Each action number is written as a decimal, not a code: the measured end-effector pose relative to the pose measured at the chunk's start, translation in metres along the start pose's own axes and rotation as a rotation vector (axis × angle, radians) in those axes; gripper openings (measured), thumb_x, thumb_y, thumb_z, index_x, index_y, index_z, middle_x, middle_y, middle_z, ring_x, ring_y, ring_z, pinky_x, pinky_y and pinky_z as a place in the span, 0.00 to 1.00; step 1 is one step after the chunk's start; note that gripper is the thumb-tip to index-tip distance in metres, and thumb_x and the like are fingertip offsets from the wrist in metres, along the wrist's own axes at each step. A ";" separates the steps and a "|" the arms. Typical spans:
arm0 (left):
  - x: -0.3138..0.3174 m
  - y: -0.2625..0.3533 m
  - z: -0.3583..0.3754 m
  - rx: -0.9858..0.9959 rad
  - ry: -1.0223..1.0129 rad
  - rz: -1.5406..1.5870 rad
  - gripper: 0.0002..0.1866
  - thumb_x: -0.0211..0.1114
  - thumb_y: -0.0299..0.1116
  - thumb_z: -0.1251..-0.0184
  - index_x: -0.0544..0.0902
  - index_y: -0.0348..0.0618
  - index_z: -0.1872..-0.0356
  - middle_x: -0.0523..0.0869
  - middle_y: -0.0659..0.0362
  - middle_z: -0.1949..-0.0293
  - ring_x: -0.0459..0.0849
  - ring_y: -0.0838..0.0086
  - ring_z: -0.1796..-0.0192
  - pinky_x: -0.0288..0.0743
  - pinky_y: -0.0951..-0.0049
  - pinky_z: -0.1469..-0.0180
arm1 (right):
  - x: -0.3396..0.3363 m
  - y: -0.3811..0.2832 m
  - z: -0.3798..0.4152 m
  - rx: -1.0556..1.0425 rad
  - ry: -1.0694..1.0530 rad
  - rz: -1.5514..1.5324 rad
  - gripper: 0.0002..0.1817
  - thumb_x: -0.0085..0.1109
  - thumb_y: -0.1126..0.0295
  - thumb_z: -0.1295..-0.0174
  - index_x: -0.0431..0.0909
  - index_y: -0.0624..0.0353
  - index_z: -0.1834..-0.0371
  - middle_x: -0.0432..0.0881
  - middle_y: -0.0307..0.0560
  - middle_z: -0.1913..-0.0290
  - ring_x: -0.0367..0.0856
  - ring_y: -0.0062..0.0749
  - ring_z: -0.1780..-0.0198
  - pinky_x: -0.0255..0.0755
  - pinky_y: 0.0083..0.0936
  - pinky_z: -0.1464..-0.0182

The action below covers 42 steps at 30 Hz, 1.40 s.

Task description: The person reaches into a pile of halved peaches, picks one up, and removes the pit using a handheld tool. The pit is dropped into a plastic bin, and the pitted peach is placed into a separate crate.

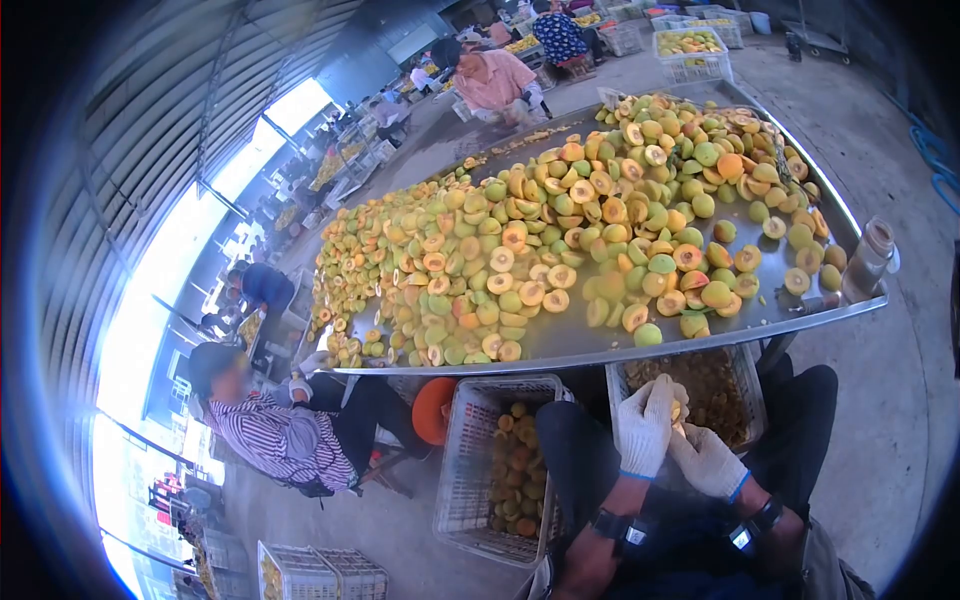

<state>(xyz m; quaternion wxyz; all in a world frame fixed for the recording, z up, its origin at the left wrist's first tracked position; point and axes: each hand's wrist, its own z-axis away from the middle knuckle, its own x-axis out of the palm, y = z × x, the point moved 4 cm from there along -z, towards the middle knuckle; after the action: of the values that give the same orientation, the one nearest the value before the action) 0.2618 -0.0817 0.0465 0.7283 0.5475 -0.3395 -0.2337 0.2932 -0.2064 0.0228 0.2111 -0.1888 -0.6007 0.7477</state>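
My left hand point(645, 428) and my right hand point(706, 460), both in white knitted gloves, are brought together over my lap. Between their fingertips shows a bit of a yellow apricot point(681, 408); the gloves cover most of it. Both hands are closed on it. Just beyond them, between my knees, a crate point(756, 400) holds brown pits or scraps. Past the crate, a metal table point(770, 330) bears a large heap of apricots point(470, 250), green to orange, many cut in half with the pit cavity or pit showing.
A white crate point(455, 470) with apricots stands left of my legs. An orange bucket point(432, 410) is beside it. A clear bottle point(868, 262) sits on the table's right corner. A person in stripes point(285, 435) sits at left; another in pink point(490, 85) works across the table.
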 end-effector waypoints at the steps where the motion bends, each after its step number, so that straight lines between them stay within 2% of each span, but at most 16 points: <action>1: 0.000 0.002 0.001 0.019 -0.026 -0.032 0.19 0.61 0.39 0.17 0.87 0.32 0.65 0.87 0.57 0.70 0.83 0.77 0.69 0.77 0.76 0.65 | -0.002 -0.002 0.001 0.001 0.002 0.000 0.21 0.49 0.54 0.15 0.84 0.62 0.49 0.85 0.34 0.63 0.79 0.13 0.64 0.75 0.18 0.62; 3: 0.001 0.007 0.002 0.040 -0.052 -0.064 0.19 0.61 0.38 0.17 0.87 0.32 0.65 0.87 0.58 0.69 0.83 0.78 0.68 0.76 0.76 0.65 | -0.004 -0.005 0.007 0.270 -0.107 -0.243 0.20 0.50 0.54 0.16 0.84 0.60 0.50 0.84 0.33 0.66 0.78 0.12 0.68 0.72 0.15 0.66; 7: 0.003 0.014 0.002 0.116 -0.150 -0.049 0.20 0.59 0.38 0.16 0.87 0.32 0.66 0.87 0.59 0.69 0.81 0.79 0.69 0.75 0.77 0.64 | -0.011 -0.025 0.013 0.319 -0.142 -0.210 0.20 0.51 0.52 0.17 0.84 0.58 0.55 0.83 0.32 0.70 0.78 0.13 0.73 0.70 0.15 0.71; 10: 0.004 0.015 0.001 0.112 -0.156 -0.136 0.20 0.58 0.38 0.15 0.87 0.31 0.65 0.87 0.59 0.69 0.81 0.80 0.69 0.75 0.77 0.64 | -0.006 -0.018 0.011 0.309 -0.163 -0.243 0.24 0.49 0.46 0.19 0.80 0.54 0.63 0.77 0.31 0.77 0.71 0.16 0.81 0.64 0.17 0.78; 13: 0.004 0.011 0.000 0.078 -0.139 -0.166 0.20 0.57 0.39 0.15 0.88 0.31 0.61 0.88 0.58 0.68 0.81 0.80 0.69 0.76 0.77 0.63 | -0.009 -0.016 0.009 0.181 -0.089 -0.154 0.24 0.47 0.46 0.18 0.77 0.53 0.64 0.74 0.31 0.78 0.67 0.15 0.83 0.60 0.16 0.81; 15: 0.008 0.013 0.002 0.071 -0.138 -0.162 0.20 0.56 0.40 0.15 0.88 0.31 0.58 0.88 0.58 0.67 0.82 0.80 0.68 0.76 0.78 0.63 | -0.011 -0.016 0.012 0.358 -0.258 -0.535 0.24 0.43 0.47 0.17 0.74 0.52 0.66 0.69 0.31 0.79 0.63 0.14 0.84 0.56 0.16 0.83; 18: 0.017 0.024 0.011 0.218 -0.119 0.096 0.24 0.54 0.45 0.14 0.88 0.31 0.53 0.89 0.55 0.66 0.83 0.78 0.68 0.78 0.77 0.62 | -0.012 -0.028 0.013 0.378 -0.260 -0.655 0.23 0.41 0.49 0.16 0.72 0.51 0.66 0.66 0.31 0.80 0.59 0.14 0.84 0.53 0.16 0.83; 20: 0.008 0.007 0.009 0.206 -0.085 0.140 0.27 0.53 0.51 0.14 0.87 0.32 0.50 0.90 0.53 0.64 0.85 0.75 0.67 0.80 0.75 0.61 | -0.014 -0.022 0.008 0.325 -0.247 -0.643 0.25 0.42 0.47 0.17 0.73 0.52 0.68 0.68 0.31 0.80 0.62 0.15 0.85 0.56 0.16 0.84; 22: -0.002 -0.005 0.005 0.068 -0.029 0.126 0.32 0.52 0.56 0.15 0.87 0.31 0.56 0.90 0.52 0.66 0.87 0.71 0.68 0.81 0.72 0.62 | -0.011 -0.025 0.007 0.313 -0.283 -0.287 0.28 0.43 0.43 0.18 0.74 0.52 0.72 0.70 0.30 0.81 0.66 0.16 0.85 0.59 0.17 0.83; 25: -0.002 -0.007 0.007 0.015 0.065 0.137 0.36 0.49 0.59 0.14 0.87 0.31 0.62 0.89 0.51 0.71 0.86 0.68 0.71 0.81 0.71 0.65 | -0.007 -0.017 0.005 0.308 -0.193 -0.138 0.32 0.45 0.38 0.21 0.74 0.51 0.76 0.71 0.30 0.81 0.68 0.16 0.84 0.64 0.18 0.82; 28: 0.000 0.000 0.008 0.016 0.124 0.071 0.38 0.46 0.60 0.14 0.86 0.32 0.66 0.88 0.51 0.73 0.86 0.68 0.72 0.80 0.70 0.67 | -0.006 -0.022 0.007 0.330 -0.220 -0.197 0.32 0.46 0.37 0.21 0.73 0.50 0.76 0.70 0.30 0.82 0.68 0.15 0.83 0.64 0.18 0.81; 34: 0.004 0.003 0.009 0.130 0.084 -0.023 0.37 0.46 0.60 0.13 0.85 0.31 0.63 0.89 0.50 0.70 0.86 0.68 0.70 0.81 0.70 0.65 | -0.004 -0.018 0.008 0.368 -0.269 -0.333 0.33 0.44 0.37 0.21 0.74 0.51 0.75 0.71 0.31 0.78 0.68 0.16 0.83 0.64 0.18 0.81; 36: 0.006 0.006 0.013 0.208 0.072 -0.018 0.35 0.46 0.59 0.13 0.85 0.32 0.60 0.89 0.50 0.65 0.87 0.67 0.68 0.82 0.69 0.63 | -0.004 -0.021 0.010 0.364 -0.259 -0.298 0.23 0.42 0.43 0.18 0.71 0.46 0.65 0.65 0.26 0.79 0.61 0.13 0.83 0.57 0.17 0.81; 37: 0.008 0.006 0.014 0.203 0.068 -0.020 0.35 0.46 0.59 0.13 0.85 0.32 0.60 0.89 0.50 0.65 0.87 0.67 0.68 0.82 0.69 0.63 | -0.004 -0.022 0.011 0.366 -0.255 -0.303 0.23 0.42 0.43 0.18 0.71 0.46 0.65 0.65 0.26 0.79 0.61 0.13 0.83 0.57 0.17 0.81; 39: 0.011 0.011 0.016 0.282 0.052 -0.032 0.32 0.47 0.56 0.12 0.84 0.33 0.58 0.89 0.50 0.62 0.88 0.67 0.65 0.82 0.69 0.63 | -0.007 -0.025 0.011 0.290 -0.203 -0.243 0.33 0.44 0.36 0.21 0.75 0.53 0.74 0.70 0.31 0.78 0.68 0.17 0.82 0.64 0.18 0.81; 42: 0.010 0.011 0.017 0.253 0.022 -0.022 0.30 0.47 0.54 0.12 0.84 0.34 0.58 0.88 0.50 0.60 0.87 0.68 0.65 0.81 0.69 0.63 | -0.010 -0.028 0.014 0.309 -0.224 -0.267 0.33 0.43 0.36 0.20 0.74 0.52 0.75 0.69 0.30 0.78 0.67 0.17 0.82 0.63 0.18 0.81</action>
<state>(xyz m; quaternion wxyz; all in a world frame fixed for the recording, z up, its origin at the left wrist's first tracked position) 0.2552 -0.0964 0.0626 0.6545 0.6411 -0.3522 -0.1913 0.2968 -0.2176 0.0533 0.2665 0.0108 -0.5185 0.8124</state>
